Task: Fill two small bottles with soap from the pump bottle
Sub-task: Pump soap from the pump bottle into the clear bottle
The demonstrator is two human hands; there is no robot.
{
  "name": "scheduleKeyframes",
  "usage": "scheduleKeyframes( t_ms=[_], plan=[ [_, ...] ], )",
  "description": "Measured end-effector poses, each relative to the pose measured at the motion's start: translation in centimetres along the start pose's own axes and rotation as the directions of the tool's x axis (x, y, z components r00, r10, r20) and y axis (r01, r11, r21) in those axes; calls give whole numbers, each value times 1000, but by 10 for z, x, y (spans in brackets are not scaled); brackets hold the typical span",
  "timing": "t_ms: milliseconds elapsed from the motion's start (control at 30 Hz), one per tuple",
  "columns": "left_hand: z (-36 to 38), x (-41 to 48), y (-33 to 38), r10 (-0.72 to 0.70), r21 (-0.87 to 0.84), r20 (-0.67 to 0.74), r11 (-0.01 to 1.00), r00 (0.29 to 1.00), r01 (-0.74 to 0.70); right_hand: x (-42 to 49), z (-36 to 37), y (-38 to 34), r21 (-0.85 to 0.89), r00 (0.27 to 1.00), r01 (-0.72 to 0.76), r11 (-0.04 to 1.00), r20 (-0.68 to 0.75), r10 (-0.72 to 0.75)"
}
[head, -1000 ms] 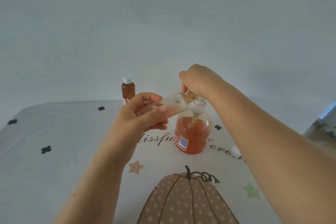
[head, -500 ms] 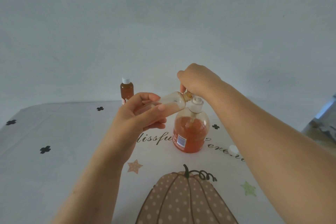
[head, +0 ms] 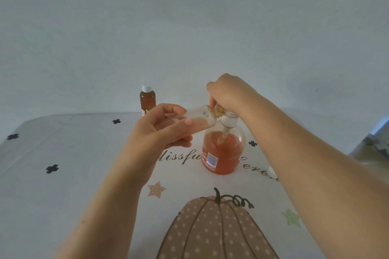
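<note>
A clear pump bottle (head: 223, 149) about half full of orange soap stands mid-table. My right hand (head: 228, 92) covers its white pump head, fingers curled down over it; the spout is hidden. My left hand (head: 160, 130) grips a small clear bottle (head: 202, 116) tilted on its side, its open neck held against the pump under my right hand. A second small bottle (head: 147, 99), filled with amber soap and closed with a white cap, stands upright at the table's far edge.
The table (head: 63, 185) wears a white cloth with black flowers, lettering and a dotted pumpkin print. A small white cap (head: 271, 171) lies to the right of the pump bottle, partly behind my right forearm. A plain wall rises behind.
My right hand has sunk a little with the pump head. The small bottle stays held at the spout.
</note>
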State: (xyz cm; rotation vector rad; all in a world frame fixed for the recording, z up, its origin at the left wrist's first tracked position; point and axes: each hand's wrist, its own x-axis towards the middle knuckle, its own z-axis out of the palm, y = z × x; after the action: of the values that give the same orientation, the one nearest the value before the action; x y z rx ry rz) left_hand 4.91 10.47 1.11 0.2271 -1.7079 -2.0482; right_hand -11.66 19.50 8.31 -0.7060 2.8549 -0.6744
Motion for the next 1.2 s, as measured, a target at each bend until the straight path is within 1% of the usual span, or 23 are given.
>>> scheduleKeyframes(
  t_ms=[200, 433, 633, 833, 967, 1133, 1200],
  plan=[
    [1, 0, 1, 0, -3, 6, 1000, 1000, 0, -4, -3, -1, -7, 1000, 12, 1000, -5, -12],
    [6, -3, 2, 47, -28, 7, 998, 999, -47, -7, -12, -5, -48, 996, 60, 997, -68, -63],
    [5, -2, 1, 30, -32, 0, 999, 1000, -30, -5, -9, -6, -22, 997, 49, 999, -56, -50],
    [1, 1, -1, 21, 13, -7, 1000, 1000, -21, -2, 1, 1, 0, 999, 28, 1000, -24, -28],
    [0, 1, -1, 11, 6, -5, 1000, 1000, -11, -2, 1, 2, 15, 999, 38, 999, -33, -38],
    [2, -1, 0, 30, -10, 5, 1000, 1000, -30, -5, -7, -2, -1, 998, 48, 999, -51, -48],
    [4, -2, 1, 42, -23, 6, 999, 999, -42, -7, -12, -6, -32, 997, 51, 998, -51, -53]
  ],
)
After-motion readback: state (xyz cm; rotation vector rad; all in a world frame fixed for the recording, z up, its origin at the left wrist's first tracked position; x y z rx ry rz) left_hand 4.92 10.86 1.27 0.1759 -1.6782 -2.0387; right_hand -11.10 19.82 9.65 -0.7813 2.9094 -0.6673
